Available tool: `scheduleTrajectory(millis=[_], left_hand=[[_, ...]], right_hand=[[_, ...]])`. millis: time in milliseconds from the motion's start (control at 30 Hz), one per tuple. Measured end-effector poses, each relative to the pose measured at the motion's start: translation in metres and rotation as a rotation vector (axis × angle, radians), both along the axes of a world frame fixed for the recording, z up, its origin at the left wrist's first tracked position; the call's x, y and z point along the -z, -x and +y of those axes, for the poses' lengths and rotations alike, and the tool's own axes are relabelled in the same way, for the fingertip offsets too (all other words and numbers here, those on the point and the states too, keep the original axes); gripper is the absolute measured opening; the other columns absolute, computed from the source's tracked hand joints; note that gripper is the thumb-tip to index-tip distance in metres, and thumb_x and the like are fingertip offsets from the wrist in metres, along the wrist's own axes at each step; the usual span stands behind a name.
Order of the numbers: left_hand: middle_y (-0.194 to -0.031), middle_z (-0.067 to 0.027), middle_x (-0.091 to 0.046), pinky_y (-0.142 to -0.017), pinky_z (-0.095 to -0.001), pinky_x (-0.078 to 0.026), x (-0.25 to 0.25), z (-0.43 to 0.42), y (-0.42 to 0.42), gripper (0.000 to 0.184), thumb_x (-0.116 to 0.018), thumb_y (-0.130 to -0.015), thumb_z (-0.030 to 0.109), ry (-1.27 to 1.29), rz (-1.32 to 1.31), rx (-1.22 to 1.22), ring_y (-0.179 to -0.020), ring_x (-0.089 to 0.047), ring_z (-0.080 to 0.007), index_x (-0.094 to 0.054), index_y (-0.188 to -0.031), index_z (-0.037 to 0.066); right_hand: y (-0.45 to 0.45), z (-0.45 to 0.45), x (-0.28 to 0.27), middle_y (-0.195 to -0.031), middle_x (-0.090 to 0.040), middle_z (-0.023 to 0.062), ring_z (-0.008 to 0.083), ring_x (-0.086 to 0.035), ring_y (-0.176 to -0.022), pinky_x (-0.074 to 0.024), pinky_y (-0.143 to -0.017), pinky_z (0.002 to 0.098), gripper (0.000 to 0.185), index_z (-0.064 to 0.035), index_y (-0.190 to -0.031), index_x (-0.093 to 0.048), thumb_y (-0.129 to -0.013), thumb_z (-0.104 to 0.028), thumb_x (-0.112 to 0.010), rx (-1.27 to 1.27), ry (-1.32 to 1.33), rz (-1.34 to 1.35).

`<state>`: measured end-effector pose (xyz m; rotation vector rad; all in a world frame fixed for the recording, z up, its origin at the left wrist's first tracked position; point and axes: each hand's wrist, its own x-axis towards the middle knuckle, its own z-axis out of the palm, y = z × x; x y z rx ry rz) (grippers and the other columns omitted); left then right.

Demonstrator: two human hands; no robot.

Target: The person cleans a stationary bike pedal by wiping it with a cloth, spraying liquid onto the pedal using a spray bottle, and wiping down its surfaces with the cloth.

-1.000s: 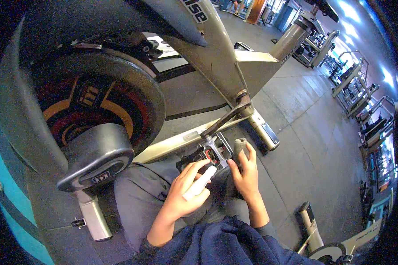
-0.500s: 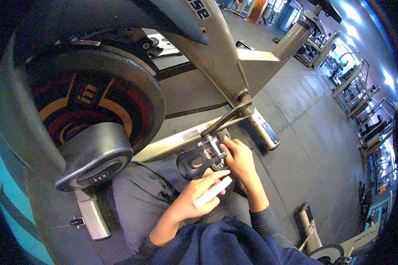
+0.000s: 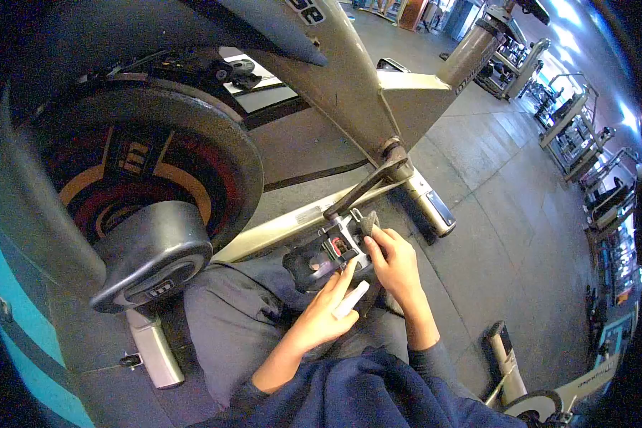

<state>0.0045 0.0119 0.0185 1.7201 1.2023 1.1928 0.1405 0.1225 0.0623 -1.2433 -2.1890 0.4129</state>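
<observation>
The exercise bike's pedal [image 3: 347, 239], silver with red showing inside, hangs on its dark crank [image 3: 360, 192]. A black toe cage [image 3: 301, 267] sits on its left side. My left hand [image 3: 324, 321] holds a white oblong piece [image 3: 351, 298] in its palm, while its extended index finger touches the pedal's lower edge. On the other side, my right hand [image 3: 397, 265] pinches a dark grey piece [image 3: 369, 222] against the pedal's right side; whether this is cloth or part of the pedal I cannot tell.
The bike's flywheel [image 3: 228, 164] and rounded black cover [image 3: 157, 239] stand close on the left. Its beige frame [image 3: 349, 93] rises ahead, above a floor bar [image 3: 292, 220]. Another bike's base [image 3: 506, 364] is at lower right. Gym machines [image 3: 574, 135] line the far right.
My left index finger has straightened upward along the pedal, and the white piece shows less. The pedal is turned slightly, exposing more of its red inside. My right hand has shifted slightly right.
</observation>
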Motion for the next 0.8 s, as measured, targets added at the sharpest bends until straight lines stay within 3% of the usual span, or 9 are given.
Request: scheduleTrajectory(millis=[67, 100, 167, 300, 367, 400, 467, 567, 800], left_hand=[[-0.147, -0.0277, -0.028, -0.106, -0.0406, -0.038, 0.0, 0.001, -0.005, 0.084, -0.061, -0.074, 0.006, 0.146, -0.173, -0.01, -0.134, -0.033, -0.0427, -0.021, -0.148, 0.003], [-0.147, -0.0277, -0.028, -0.106, -0.0406, -0.038, 0.002, 0.002, -0.005, 0.084, -0.061, -0.074, 0.006, 0.147, -0.175, -0.011, -0.134, -0.033, -0.0427, -0.021, -0.148, 0.003], [-0.143, -0.0282, -0.034, -0.104, -0.0418, -0.039, 0.006, 0.004, -0.005, 0.084, -0.061, -0.073, 0.006, -0.046, 0.03, -0.039, -0.129, -0.039, -0.0447, -0.022, -0.148, 0.004], [-0.138, -0.0282, -0.039, -0.103, -0.0428, -0.04, 0.007, 0.005, -0.009, 0.085, -0.062, -0.073, 0.006, 0.142, -0.123, -0.06, -0.126, -0.042, -0.0461, -0.022, -0.149, 0.006], [-0.134, -0.0229, -0.047, -0.102, -0.0408, -0.042, 0.01, 0.006, -0.01, 0.087, -0.06, -0.071, 0.002, 0.012, -0.043, -0.125, -0.121, -0.053, -0.0346, -0.023, -0.15, 0.008], [-0.134, -0.0229, -0.047, -0.102, -0.0408, -0.042, 0.008, 0.006, -0.009, 0.087, -0.06, -0.071, 0.002, 0.012, -0.04, -0.126, -0.121, -0.053, -0.0346, -0.023, -0.15, 0.008], [-0.133, -0.0271, -0.043, -0.101, -0.0435, -0.042, 0.002, 0.004, -0.006, 0.085, -0.062, -0.073, 0.003, 0.078, -0.07, -0.068, -0.122, -0.047, -0.0445, -0.025, -0.149, 0.009], [-0.134, -0.0257, -0.042, -0.1, -0.0436, -0.043, -0.001, 0.004, -0.005, 0.079, -0.061, -0.073, 0.004, -0.038, -0.004, -0.076, -0.12, -0.048, -0.0442, -0.032, -0.147, 0.01], [-0.137, -0.023, -0.041, -0.099, -0.0422, -0.044, 0.0, 0.003, -0.002, 0.069, -0.059, -0.074, 0.006, 0.071, -0.028, -0.012, -0.12, -0.049, -0.0416, -0.042, -0.141, 0.009]], right_hand=[[-0.003, -0.011, -0.004, -0.091, -0.064, 0.0151, 0.0347, -0.064, -0.08, -0.0508, -0.07, 0.0404, 0.025, -0.0073, -0.11, -0.065, -0.089, -0.019, -0.062, 0.015, 0.01, 0.0], [-0.003, -0.013, -0.006, -0.091, -0.064, 0.0147, 0.0345, -0.065, -0.08, -0.0509, -0.07, 0.04, 0.024, -0.0074, -0.11, -0.065, -0.089, -0.019, -0.062, 0.032, 0.017, 0.003], [-0.001, -0.011, -0.005, -0.088, -0.063, 0.0151, 0.0337, -0.064, -0.078, -0.0497, -0.068, 0.0393, 0.023, -0.0067, -0.108, -0.066, -0.089, -0.018, -0.061, 0.022, -0.019, 0.025], [0.008, 0.0, -0.013, -0.089, -0.064, 0.0149, 0.0336, -0.064, -0.079, -0.0495, -0.068, 0.0388, 0.022, -0.0073, -0.106, -0.066, -0.088, -0.019, -0.061, 0.025, -0.016, -0.115], [0.015, 0.01, -0.01, -0.093, -0.065, 0.014, 0.034, -0.064, -0.083, -0.0502, -0.07, 0.0397, 0.024, -0.0077, -0.106, -0.067, -0.088, -0.022, -0.062, 0.027, -0.035, -0.105], [0.018, 0.014, -0.01, -0.094, -0.065, 0.014, 0.034, -0.064, -0.084, -0.0503, -0.071, 0.0399, 0.024, -0.0077, -0.106, -0.067, -0.088, -0.022, -0.062, 0.018, -0.053, -0.117], [0.023, 0.02, -0.011, -0.095, -0.065, 0.0146, 0.0336, -0.064, -0.087, -0.0505, -0.074, 0.0399, 0.024, -0.0075, -0.105, -0.067, -0.088, -0.023, -0.062, 0.011, -0.06, -0.125], [0.017, 0.021, -0.005, -0.098, -0.063, 0.0161, 0.0338, -0.063, -0.089, -0.05, -0.076, 0.0396, 0.024, -0.007, -0.105, -0.067, -0.088, -0.022, -0.063, -0.007, -0.058, -0.091], [-0.012, -0.017, -0.008, -0.104, -0.058, 0.0153, 0.0352, -0.06, -0.092, -0.0496, -0.077, 0.0418, 0.02, -0.0079, -0.101, -0.068, -0.086, -0.019, -0.065, 0.028, -0.029, -0.051]])
